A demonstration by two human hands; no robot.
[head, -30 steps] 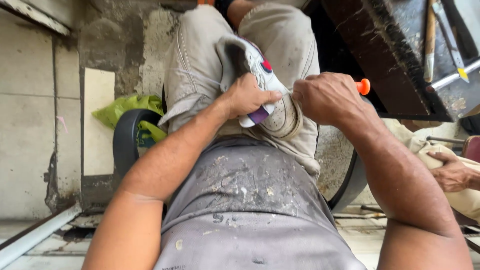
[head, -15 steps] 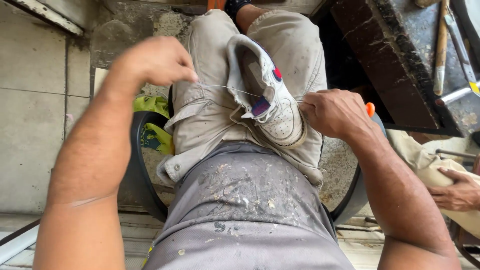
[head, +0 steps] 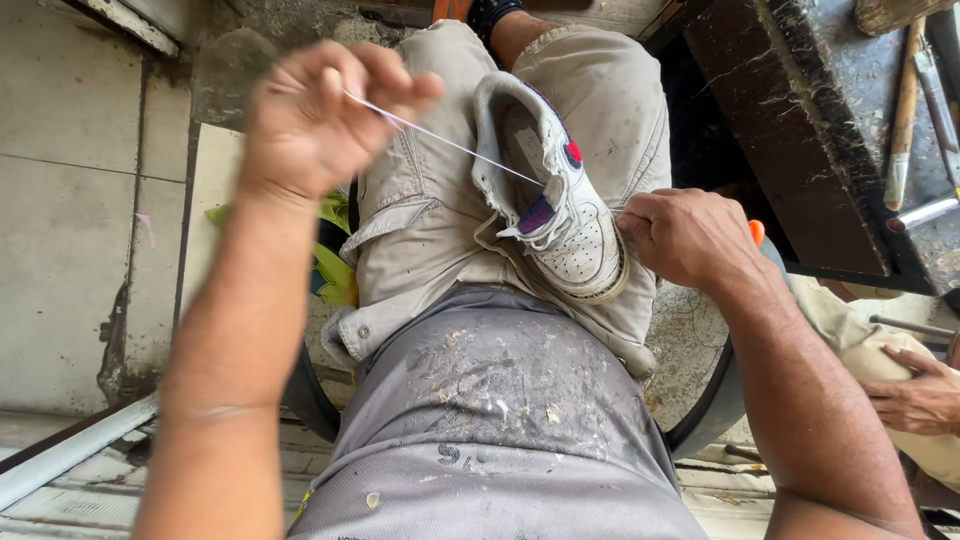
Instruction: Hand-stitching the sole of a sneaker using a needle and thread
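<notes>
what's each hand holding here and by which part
The left hand pinches a taut white thread by its free end; the right hand grips the white sneaker at its toe.

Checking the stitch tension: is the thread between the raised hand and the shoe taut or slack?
Taut. The thread runs in a straight line from the left hand to the white shoe, without sag.

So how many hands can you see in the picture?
3. The left hand is raised, pulling a white thread. The right hand steadies the white shoe on the lap. Another person's hand rests at the right edge. More may be out of view.
</notes>
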